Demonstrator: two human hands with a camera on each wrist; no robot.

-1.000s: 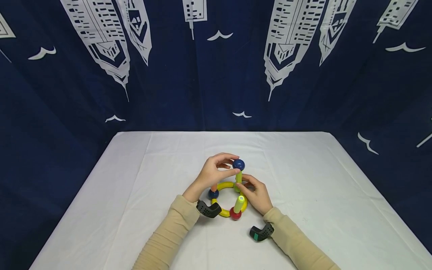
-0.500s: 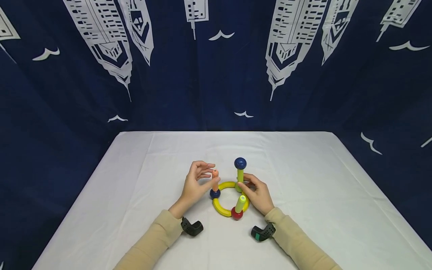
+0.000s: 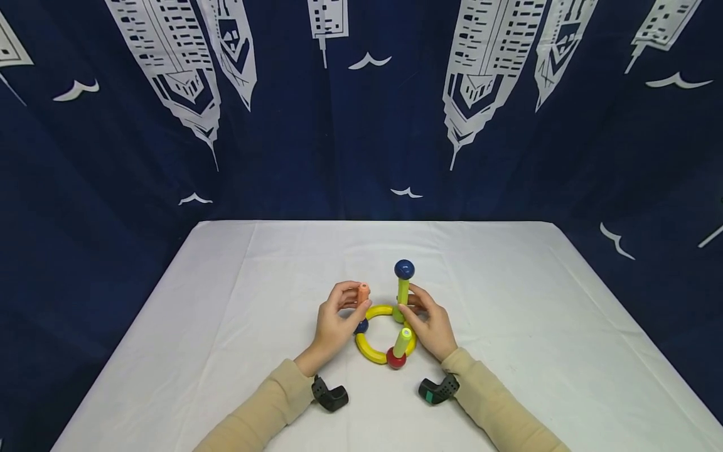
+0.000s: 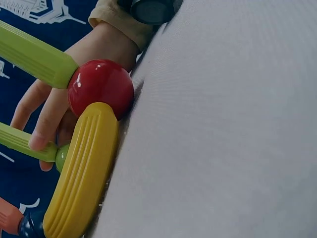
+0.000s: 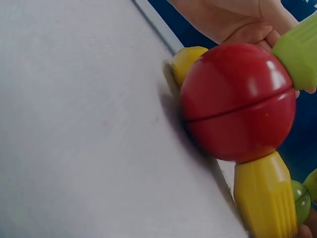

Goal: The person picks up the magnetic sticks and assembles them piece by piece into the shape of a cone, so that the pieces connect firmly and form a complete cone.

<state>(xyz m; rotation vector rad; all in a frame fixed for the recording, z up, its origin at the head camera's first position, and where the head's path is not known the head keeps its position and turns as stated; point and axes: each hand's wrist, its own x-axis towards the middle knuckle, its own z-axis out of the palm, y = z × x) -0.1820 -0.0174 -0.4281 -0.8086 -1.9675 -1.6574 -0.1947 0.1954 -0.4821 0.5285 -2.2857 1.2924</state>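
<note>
A ring of yellow curved sticks (image 3: pixel 369 353) joined by balls lies on the table. At its left, my left hand (image 3: pixel 332 325) pinches an orange rod (image 3: pixel 363 292) standing on a blue ball (image 3: pixel 362 326). My right hand (image 3: pixel 435 328) grips a light green rod (image 3: pixel 403 292) low down, close to the green ball (image 5: pixel 301 201) at the ring's back. Another blue ball (image 3: pixel 404 269) caps that rod. At the front, a shorter-looking green rod (image 3: pixel 403 343) rises from a red ball (image 3: pixel 396 358), which fills much of the right wrist view. Fingers partly hide the orange rod.
A white cloth covers the table (image 3: pixel 271 263), and its far edge meets a dark blue curtain (image 3: pixel 339 138) with white building prints. Black wrist devices (image 3: pixel 330 394) sit on both forearms, near the ring's front.
My left hand has left the top blue ball, moved left and down, and now pinches the orange rod. The right hand keeps its grip on the green rod.
</note>
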